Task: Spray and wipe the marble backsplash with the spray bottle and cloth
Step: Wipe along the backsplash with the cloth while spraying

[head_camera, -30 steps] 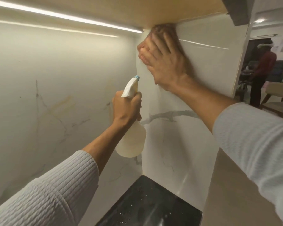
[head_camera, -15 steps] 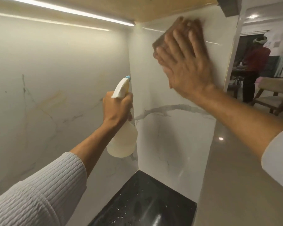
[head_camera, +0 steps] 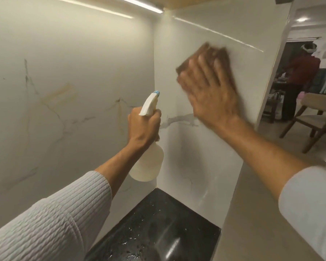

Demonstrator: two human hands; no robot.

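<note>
The white marble backsplash [head_camera: 68, 76] with grey and tan veins fills the left and turns a corner into a side panel [head_camera: 192, 151]. My right hand [head_camera: 213, 95] presses a brown cloth [head_camera: 211, 51] flat against that side panel with straight, spread fingers; the cloth shows only above the fingertips and is blurred. My left hand [head_camera: 144, 125] grips the neck of a pale translucent spray bottle [head_camera: 149, 166] with a white trigger head and blue nozzle, held upright near the corner, nozzle towards the wall.
A black speckled countertop [head_camera: 158, 228] lies below the corner. A lit strip [head_camera: 139, 4] runs under the upper cabinet. Right of the panel's edge, a wooden chair [head_camera: 314, 117] and a person in red [head_camera: 299, 72] stand in the far room.
My right hand has slid the cloth from the top corner under the cabinet down and to the right across the side panel. The left hand keeps holding the bottle near the corner.
</note>
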